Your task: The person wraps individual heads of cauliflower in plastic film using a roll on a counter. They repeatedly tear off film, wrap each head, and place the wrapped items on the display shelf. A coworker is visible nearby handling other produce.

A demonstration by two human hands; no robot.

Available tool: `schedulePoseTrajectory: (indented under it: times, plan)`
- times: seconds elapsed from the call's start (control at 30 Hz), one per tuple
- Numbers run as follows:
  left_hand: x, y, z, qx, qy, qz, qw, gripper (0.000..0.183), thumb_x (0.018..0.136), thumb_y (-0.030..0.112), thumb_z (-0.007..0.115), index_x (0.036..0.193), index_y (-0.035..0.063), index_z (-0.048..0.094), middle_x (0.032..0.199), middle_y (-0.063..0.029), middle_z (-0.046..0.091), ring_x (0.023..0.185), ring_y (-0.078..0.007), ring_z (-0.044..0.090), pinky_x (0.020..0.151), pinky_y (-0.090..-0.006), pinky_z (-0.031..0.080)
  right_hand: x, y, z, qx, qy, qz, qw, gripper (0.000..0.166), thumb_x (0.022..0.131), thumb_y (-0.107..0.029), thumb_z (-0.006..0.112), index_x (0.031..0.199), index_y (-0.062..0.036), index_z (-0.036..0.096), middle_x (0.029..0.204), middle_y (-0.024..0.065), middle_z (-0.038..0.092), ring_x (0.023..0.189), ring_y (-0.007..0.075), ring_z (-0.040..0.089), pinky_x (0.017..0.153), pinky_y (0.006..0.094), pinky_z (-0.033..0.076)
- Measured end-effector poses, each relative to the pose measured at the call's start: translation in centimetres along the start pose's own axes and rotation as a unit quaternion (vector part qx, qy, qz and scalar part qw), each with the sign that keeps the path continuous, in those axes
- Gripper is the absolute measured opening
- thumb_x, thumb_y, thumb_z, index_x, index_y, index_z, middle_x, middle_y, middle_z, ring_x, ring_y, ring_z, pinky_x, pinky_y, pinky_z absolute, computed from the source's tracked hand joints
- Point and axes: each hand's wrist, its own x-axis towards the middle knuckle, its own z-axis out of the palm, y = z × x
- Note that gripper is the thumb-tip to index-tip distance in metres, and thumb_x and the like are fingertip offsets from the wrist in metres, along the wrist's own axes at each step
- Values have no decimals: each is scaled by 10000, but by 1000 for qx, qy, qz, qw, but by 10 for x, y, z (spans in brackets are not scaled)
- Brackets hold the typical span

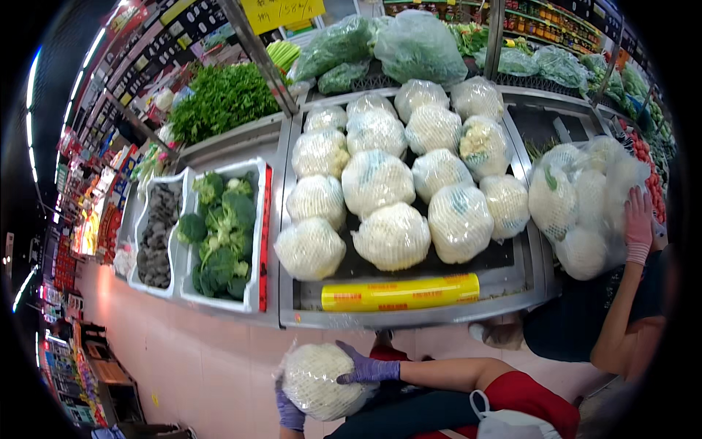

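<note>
Between my two purple-gloved hands is a cauliflower in a white foam net and clear film [323,381], held low before my body. My left hand [289,406] is against its lower left side. My right hand [367,366] grips it from the right, thumb and fingers spread over the net. Beyond it, rows of wrapped cauliflowers [391,237] stand on a dark mat in a metal display counter [356,319]. A roll of yellow printed film [400,292] lies along the counter's near edge.
At the right, a co-worker's pink-gloved hand [638,219] touches a clear bag of netted cauliflowers [581,203]. White foam boxes with broccoli [222,241] and dark produce [160,236] stand at the left. Metal posts [260,55] rise behind the counter, near bagged greens [419,46].
</note>
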Motion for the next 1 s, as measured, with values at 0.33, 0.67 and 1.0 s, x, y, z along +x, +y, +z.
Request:
schedulePoseTrajectory:
  times: [0.33, 0.67, 1.0]
  plan:
    - [179, 215, 326, 214, -294, 479, 799, 737, 854, 433, 540, 1390, 54, 204, 1370, -142, 326, 1281, -271, 303, 1055, -417, 244, 208, -248, -294, 307, 159, -297, 890, 662, 859, -437, 531, 1387, -134, 270, 1364, 41, 357, 1226, 188, 357, 1036, 337, 285]
    - [178, 52, 109, 504, -128, 130, 844, 340, 878, 144, 547, 1189, 14, 511, 974, -135, 617, 981, -187, 562, 863, -322, 447, 349, -268, -487, -355, 572, 172, 719, 627, 798, -379, 581, 1306, -68, 384, 1260, 183, 462, 1196, 317, 420, 1009, 405, 299]
    - [194, -39, 79, 727, -88, 69, 677, 871, 698, 421, 694, 1274, -79, 274, 1223, -309, 391, 1110, -431, 428, 933, -431, 376, 57, -139, -284, -405, 589, -151, 683, 365, 697, -56, 639, 1055, -41, 572, 933, 131, 565, 814, 289, 542, 740, 379, 444]
